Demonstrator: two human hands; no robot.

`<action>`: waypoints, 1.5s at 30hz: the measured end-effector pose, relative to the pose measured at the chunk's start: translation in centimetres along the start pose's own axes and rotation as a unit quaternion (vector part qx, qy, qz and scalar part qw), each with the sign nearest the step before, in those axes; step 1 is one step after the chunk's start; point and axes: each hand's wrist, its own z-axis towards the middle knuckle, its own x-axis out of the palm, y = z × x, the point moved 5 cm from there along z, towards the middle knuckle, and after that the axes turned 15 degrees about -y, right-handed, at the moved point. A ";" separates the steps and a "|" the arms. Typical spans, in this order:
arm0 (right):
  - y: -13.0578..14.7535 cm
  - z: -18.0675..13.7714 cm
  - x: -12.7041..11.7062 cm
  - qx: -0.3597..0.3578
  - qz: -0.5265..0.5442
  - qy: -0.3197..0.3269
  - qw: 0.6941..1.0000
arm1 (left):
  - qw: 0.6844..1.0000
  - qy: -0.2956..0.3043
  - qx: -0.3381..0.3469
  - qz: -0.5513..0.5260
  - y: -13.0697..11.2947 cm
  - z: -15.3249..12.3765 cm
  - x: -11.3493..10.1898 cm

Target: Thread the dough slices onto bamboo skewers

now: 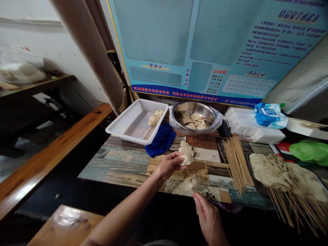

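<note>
My right hand (208, 217) pinches the lower end of a thin wooden skewer (188, 171). A pale, folded slice (192, 183) is threaded low on it, just above my fingers. Between the thumb and fingers of my left hand (169, 165) is another pale round slice (188, 159), at the skewer's upper end; whether the tip has gone through it I cannot tell. Just behind lies a small heap of similar slices (185, 147) on the wood-patterned table (123, 165). What food the slices are is not clear.
Behind stand a white tray (123, 129) with loaded skewers and a steel bowl (175, 112) of slices. A blue cloth (160, 140) lies between tray and hands. To the right are bare skewers (235, 164), a heaped tray of loaded skewers (284, 174) and a wipes pack (270, 115).
</note>
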 end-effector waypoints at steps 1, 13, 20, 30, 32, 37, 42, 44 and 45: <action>-0.1 -0.1 0.0 -0.004 0.003 -0.004 1.000 | 1.000 0.001 -0.015 -0.007 0.2 -0.1 0.0; -0.3 -0.4 0.6 0.029 -0.012 -0.013 0.999 | 0.990 0.000 0.132 0.056 -0.2 -1.6 1.3; -0.2 0.3 0.5 0.027 -0.031 -0.025 0.999 | 0.990 0.016 0.085 0.115 2.8 -2.0 1.1; -1.5 -0.3 0.1 0.036 -0.048 -0.027 0.998 | 0.872 -0.040 0.332 0.357 0.8 1.0 -0.8; -1.7 -0.4 -0.2 0.036 -0.049 -0.032 0.998 | 0.781 -0.047 0.420 0.459 0.5 1.8 -0.1; -1.5 -0.6 -0.7 0.036 -0.046 -0.038 0.998 | 0.721 -0.005 0.452 0.525 1.0 3.7 1.6; -1.5 -0.7 -0.9 0.040 -0.034 -0.038 0.998 | 0.781 0.004 0.379 0.497 0.2 4.8 1.2; -1.5 -0.7 -0.9 0.041 -0.036 -0.038 0.998 | 0.818 -0.017 0.362 0.446 -0.5 4.6 0.9; -1.5 -0.6 -0.9 0.040 -0.037 -0.039 0.998 | 0.846 -0.033 0.348 0.404 -0.8 4.4 0.8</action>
